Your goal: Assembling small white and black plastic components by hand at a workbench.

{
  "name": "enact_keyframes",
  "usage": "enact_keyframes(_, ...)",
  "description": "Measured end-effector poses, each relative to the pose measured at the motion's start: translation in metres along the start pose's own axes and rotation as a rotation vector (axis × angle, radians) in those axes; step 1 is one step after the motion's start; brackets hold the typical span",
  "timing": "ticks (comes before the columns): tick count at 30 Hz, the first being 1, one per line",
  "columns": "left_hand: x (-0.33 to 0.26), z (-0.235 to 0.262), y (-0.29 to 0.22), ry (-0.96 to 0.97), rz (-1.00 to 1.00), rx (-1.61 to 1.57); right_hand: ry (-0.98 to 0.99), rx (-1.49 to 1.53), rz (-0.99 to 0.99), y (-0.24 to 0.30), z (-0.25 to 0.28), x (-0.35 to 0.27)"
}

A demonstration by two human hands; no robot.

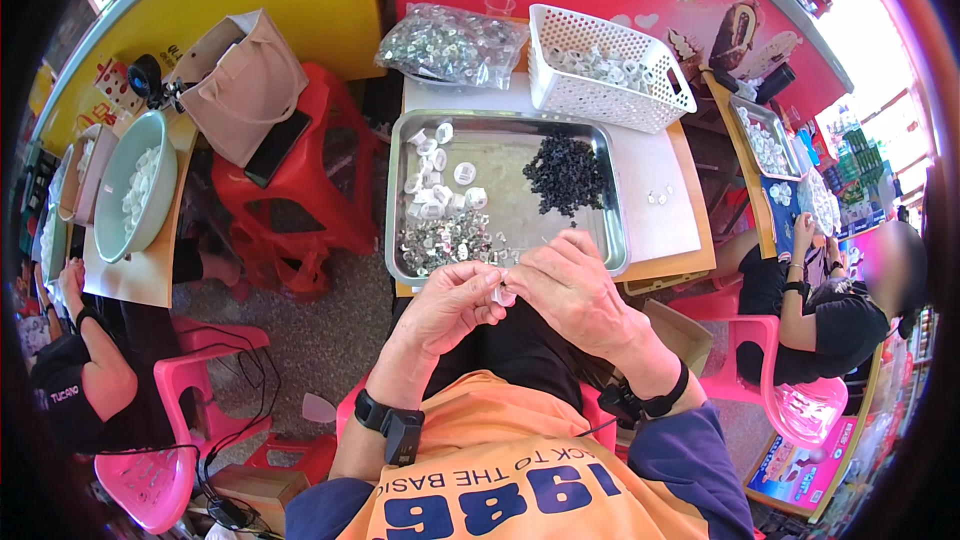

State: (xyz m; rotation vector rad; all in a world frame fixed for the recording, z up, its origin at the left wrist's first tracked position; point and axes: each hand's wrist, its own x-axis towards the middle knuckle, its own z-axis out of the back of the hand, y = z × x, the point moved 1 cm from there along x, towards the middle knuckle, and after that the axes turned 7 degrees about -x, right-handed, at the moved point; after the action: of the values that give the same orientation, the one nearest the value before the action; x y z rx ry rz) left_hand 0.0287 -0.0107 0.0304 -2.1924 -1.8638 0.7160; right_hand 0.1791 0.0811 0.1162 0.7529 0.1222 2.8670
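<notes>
My left hand [452, 312] pinches a small white plastic piece [503, 296] between thumb and fingers, just in front of the metal tray's near edge. Against the same piece, my right hand [570, 288] has its fingertips pressed together; a tiny dark bit shows there, but whatever they grip is mostly covered. The shallow metal tray [510, 128] holds white round caps [432, 195] at its left, a heap of small shiny mixed parts [440, 243] below them, and a pile of tiny black parts [565, 172] at its right.
Behind the tray stand a perforated white basket [560, 105] of white parts and a clear bag [450, 45] of small parts. Red stools [290, 210] bear a beige handbag [243, 90]. A green basin [130, 185] sits left. People work at both sides, one in a black shirt [850, 325].
</notes>
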Motion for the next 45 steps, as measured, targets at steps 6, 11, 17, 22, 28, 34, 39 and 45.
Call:
enact_keyframes(6, 0.0, 0.003, 0.0, 0.02, 0.046, -0.005, -0.01, 0.284, -0.11, -0.004, -0.007, -0.004)
enact_keyframes(11, 0.002, 0.011, 0.001, 0.018, 0.06, -0.007, 0.078, 0.396, -0.165, -0.007, -0.013, -0.002)
enact_keyframes(17, 0.007, 0.002, -0.004, 0.05, 0.106, -0.097, 0.082, 1.092, -0.817, -0.019, -0.037, -0.018)
enact_keyframes(22, 0.007, -0.001, -0.003, -0.025, -0.01, 0.004, 0.202, 1.088, -0.896, -0.015, -0.035, -0.016)
enact_keyframes(28, 0.008, -0.009, -0.001, -0.201, -0.239, 0.394, 0.024, 0.839, -0.861, -0.012, -0.037, -0.016)
enact_keyframes(34, 0.01, -0.013, 0.003, -0.273, -0.424, 0.559, 0.033, 0.793, -0.852, -0.006, -0.037, -0.012)
enact_keyframes(39, 0.012, -0.01, 0.006, -0.314, -0.464, 0.611, 0.015, 0.788, -0.878, -0.007, -0.045, -0.017)
enact_keyframes(45, 0.015, -0.002, 0.011, -0.309, -0.501, 0.647, -0.019, 0.693, -0.826, -0.006, -0.05, -0.016)
